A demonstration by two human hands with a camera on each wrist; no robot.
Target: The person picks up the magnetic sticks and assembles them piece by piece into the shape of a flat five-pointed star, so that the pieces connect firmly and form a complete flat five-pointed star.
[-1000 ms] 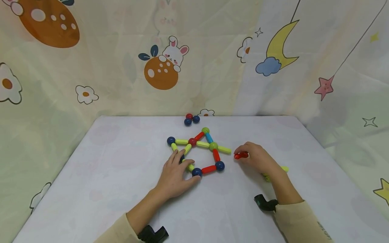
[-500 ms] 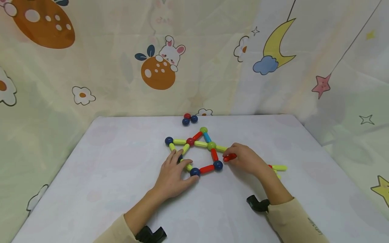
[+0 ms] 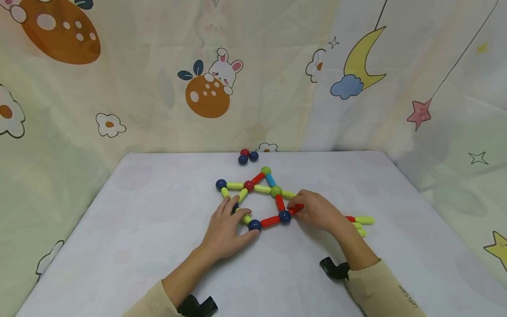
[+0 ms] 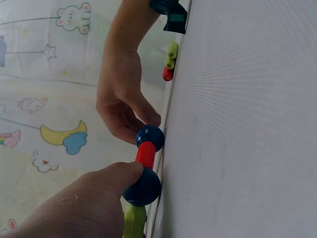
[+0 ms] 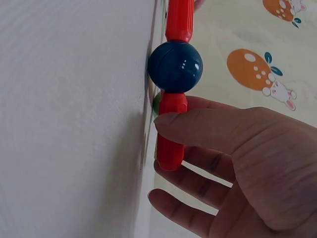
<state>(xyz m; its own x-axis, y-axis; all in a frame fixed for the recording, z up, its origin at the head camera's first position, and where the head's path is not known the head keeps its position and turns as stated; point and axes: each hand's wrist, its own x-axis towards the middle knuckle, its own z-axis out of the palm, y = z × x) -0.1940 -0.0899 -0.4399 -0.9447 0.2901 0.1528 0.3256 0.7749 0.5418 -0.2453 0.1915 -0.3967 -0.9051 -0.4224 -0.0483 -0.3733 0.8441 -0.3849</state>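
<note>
A flat frame of magnetic rods and balls lies on the table. My right hand [image 3: 318, 213] pinches a red magnetic rod [image 5: 170, 148] between thumb and fingers. In the right wrist view, the rod's end touches a blue ball [image 5: 176, 66] at the frame's near right corner. Another red rod [image 3: 270, 221] links that ball to a second blue ball [image 3: 255, 225]. My left hand [image 3: 223, 231] rests over the frame's left side with fingers spread, and its thumb touches this second ball in the left wrist view. Its fingers partly hide a further blue ball [image 3: 235, 207].
Two blue balls and a red ball [image 3: 244, 152] sit together at the table's back edge. Loose yellow-green rods [image 3: 364, 220] and a red one lie right of my right forearm. A patterned cloth [image 3: 277, 88] hangs behind the table [image 3: 119, 264].
My right hand has moved left with the red rod and brought its end against the blue corner ball. My left hand has stayed in place on the frame.
</note>
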